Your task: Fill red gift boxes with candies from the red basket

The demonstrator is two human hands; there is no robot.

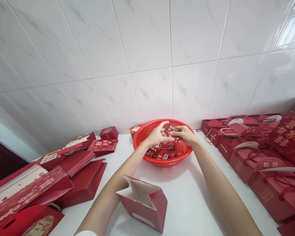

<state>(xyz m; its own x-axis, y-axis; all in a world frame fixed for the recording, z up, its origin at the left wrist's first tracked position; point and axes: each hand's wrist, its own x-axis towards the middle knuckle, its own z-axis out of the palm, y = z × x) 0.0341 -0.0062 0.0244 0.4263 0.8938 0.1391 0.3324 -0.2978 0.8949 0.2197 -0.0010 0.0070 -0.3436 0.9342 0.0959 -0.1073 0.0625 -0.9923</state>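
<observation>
A red plastic basket (140, 139) with perforated sides stands against the wall, and small red-wrapped candies (165, 156) lie inside it. Over the basket, my left hand (157, 135) is cupped, thumb and fingers curved around several wrapped candies. Facing it closely, my right hand (186, 135) has its fingers closed on wrapped candies at the fingertips; exactly how many is hidden. An open-topped red paper box (147, 209), pale inside, stands on the white table in front of me, beside my left forearm.
Rows of red gift boxes (243, 164) with cord handles line the right side. On the left, red boxes and folded cartons (81, 180) lie in a loose pile. A small red box (108, 132) sits by the tiled wall (149, 91) behind the white table (186, 203).
</observation>
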